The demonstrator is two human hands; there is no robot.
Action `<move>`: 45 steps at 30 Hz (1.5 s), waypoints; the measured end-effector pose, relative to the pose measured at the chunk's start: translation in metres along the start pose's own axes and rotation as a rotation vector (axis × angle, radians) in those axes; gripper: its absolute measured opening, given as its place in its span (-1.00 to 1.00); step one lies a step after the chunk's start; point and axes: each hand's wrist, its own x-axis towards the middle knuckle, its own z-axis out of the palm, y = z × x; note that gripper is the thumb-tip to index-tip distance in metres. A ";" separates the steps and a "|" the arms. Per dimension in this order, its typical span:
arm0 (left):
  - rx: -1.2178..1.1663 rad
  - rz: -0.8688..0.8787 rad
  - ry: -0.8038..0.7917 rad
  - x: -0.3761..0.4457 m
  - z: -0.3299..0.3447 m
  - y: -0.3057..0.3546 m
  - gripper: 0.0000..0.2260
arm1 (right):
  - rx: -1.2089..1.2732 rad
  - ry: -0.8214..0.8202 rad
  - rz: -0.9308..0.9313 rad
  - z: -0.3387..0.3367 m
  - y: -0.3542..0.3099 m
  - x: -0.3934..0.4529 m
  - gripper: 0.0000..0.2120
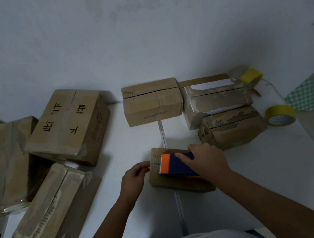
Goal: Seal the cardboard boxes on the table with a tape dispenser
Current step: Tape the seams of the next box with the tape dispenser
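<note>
- Low centre of the frame: the right hand (206,160) grips the tape dispenser (174,165) atop a small box (172,182) on the tabletop (258,175).
- The left hand (133,178), fingers loosely curled, seems to pinch the tape end.
- The box looks light and likely to slide; brace its side.

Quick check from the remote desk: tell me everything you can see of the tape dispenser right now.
The tape dispenser looks like plastic, with a dark blue body and an orange front end edged by a pale toothed blade. It lies on top of the small cardboard box near the table's front edge, blade toward the box's left end. The right hand grips it from the right, fingers over the body. The left hand is beside the box, apart from the dispenser. No tape roll shows.
</note>
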 end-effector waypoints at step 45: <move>1.039 0.491 -0.545 0.062 -0.069 0.048 0.04 | 0.006 -0.214 0.006 -0.009 0.037 -0.013 -0.47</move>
